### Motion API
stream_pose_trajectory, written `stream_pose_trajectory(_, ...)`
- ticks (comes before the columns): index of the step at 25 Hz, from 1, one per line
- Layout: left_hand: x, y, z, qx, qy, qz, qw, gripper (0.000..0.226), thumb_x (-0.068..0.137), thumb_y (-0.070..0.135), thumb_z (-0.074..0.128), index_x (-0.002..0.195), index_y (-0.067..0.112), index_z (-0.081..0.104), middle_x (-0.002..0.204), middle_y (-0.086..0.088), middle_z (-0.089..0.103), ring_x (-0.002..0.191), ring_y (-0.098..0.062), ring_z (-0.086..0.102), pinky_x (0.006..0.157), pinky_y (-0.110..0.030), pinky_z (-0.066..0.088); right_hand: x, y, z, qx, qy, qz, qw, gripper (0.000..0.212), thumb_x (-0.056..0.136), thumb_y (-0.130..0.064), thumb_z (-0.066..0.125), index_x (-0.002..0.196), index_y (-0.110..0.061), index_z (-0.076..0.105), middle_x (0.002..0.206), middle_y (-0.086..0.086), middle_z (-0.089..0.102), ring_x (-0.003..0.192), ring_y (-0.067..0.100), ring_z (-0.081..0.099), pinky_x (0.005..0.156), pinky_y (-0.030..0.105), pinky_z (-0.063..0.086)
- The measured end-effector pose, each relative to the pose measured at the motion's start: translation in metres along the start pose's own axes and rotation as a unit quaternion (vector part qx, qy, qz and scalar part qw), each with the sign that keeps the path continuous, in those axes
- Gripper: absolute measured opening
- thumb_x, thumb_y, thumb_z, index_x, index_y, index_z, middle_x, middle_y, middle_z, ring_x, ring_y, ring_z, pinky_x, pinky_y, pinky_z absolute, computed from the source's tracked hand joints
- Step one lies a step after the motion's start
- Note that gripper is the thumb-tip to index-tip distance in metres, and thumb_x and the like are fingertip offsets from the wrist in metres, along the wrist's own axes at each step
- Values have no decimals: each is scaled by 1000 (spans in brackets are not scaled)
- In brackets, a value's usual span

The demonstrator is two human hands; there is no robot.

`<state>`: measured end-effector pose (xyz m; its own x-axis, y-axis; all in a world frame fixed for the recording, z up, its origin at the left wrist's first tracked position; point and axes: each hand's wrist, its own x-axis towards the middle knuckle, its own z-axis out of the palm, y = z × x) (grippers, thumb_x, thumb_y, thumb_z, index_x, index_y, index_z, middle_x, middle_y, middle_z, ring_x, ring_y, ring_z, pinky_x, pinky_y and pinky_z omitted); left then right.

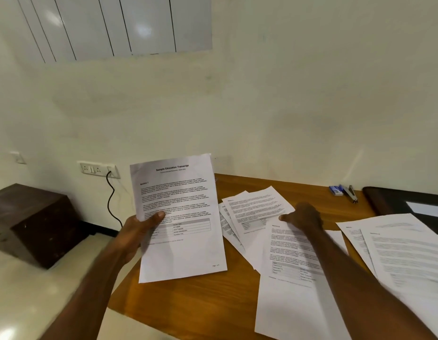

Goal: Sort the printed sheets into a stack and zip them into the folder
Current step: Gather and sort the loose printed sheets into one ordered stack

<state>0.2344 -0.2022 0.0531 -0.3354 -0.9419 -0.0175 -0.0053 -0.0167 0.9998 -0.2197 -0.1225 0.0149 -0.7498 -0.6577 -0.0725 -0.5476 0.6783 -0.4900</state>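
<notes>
Surface point(193, 303): brown wood-grain top, smooth and faintly glossy, butted against a pale wall. Paper should slide easily on it.

Folder point(394, 200): dark, flat, with a rounded corner, lying at the far right corner of the surface; a pale label panel shows on its cover. Zip not visible from here. Looks stiffer than the paper, probably takes a two-handed hold.

Loose sheets point(257, 209): white printed pages, thin and limp, fanned and overlapping across the middle of the surface. A second spread point(404, 246) lies toward the right edge, its far corner overlapping the folder. Light and easily creased; judged best pinched at a side edge or slid to the surface edge before lifting, since flat pages give little to catch.

Title sheet point(178, 217): headed "Sample Education Transcript", held off the surface over its left edge, upright and tilted, bowing slightly under its own weight.

Left hand point(139, 229): closed on the title sheet at its left margin, thumb on the printed face, fingers behind.

Right hand point(304, 217): palm down, fingers spread flat on the fanned sheets mid-surface; pressing rather than gripping, nothing held.

Stapler point(350, 192): small, metal, near the far edge beside a blue box point(335, 190), likely staples.
</notes>
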Motion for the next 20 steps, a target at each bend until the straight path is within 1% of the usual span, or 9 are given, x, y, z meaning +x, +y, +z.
stream_pose_trajectory(2,-1,0,0,0,-2,-1,1000,38,94,27,71,129,15,64,117,-14,78,104,-36,76,85,-54,64,-8,2,8,33,77,-27,996,35,80,-38,87,98,-14,70,100,7,73,95,30,68,89,43,53)
stream_pose_trajectory(5,-2,1,0,-2,-2,0,1000,43,90,30,73,129,14,64,117,-14,78,107,-38,75,92,-59,61,-17,8,11,124,142,-56,981,23,91,-28,78,106,-11,76,99,9,76,87,27,68,91,45,52)
stream_pose_trajectory(7,-5,5,1,-1,-3,1,1000,49,87,36,79,129,14,65,116,-14,78,108,-39,75,95,-61,59,-20,8,2,214,130,-75,965,19,94,-26,74,105,-10,77,95,8,77,72,19,65,77,39,56)
stream_pose_trajectory(9,-10,9,3,6,-5,4,1000,70,75,50,89,129,14,64,117,-14,78,107,-38,75,94,-62,59,-20,9,-10,307,96,-105,941,15,94,-22,73,102,-10,79,92,7,78,68,21,70,62,33,57)
stream_pose_trajectory(11,-15,14,5,12,-6,9,1000,92,55,63,93,128,16,65,116,-13,78,105,-37,76,91,-60,61,-23,8,-22,371,92,-125,915,14,94,-20,72,94,-8,78,85,8,77,73,30,74,63,38,60)
stream_pose_trajectory(13,-19,18,8,22,-8,16,1000,94,51,66,93,126,17,66,114,-12,79,103,-36,77,90,-61,61,-30,6,-34,419,105,-140,891,15,96,-16,70,89,-3,74,81,9,74,74,30,72,60,31,58)
stream_pose_trajectory(16,-23,26,15,21,1,33,999,92,50,68,93,121,16,67,109,-11,80,96,-34,79,82,-55,65,-41,-2,-57,507,125,-164,837,8,99,-9,65,97,-11,72,85,-2,72,76,12,68,63,13,53)
stream_pose_trajectory(18,-25,35,21,24,5,55,998,106,34,76,92,119,17,67,105,-8,81,94,-31,79,73,-45,66,-44,-7,-83,543,155,-171,808,10,99,-10,64,105,-13,73,88,-7,71,75,-3,67,67,11,52)
stream_pose_trajectory(20,-26,43,24,27,11,74,997,113,30,80,91,121,17,66,107,-9,80,97,-33,78,78,-48,65,-47,-9,-112,550,184,-180,795,12,100,-13,64,108,-13,73,89,-11,71,75,-7,66,69,9,51)
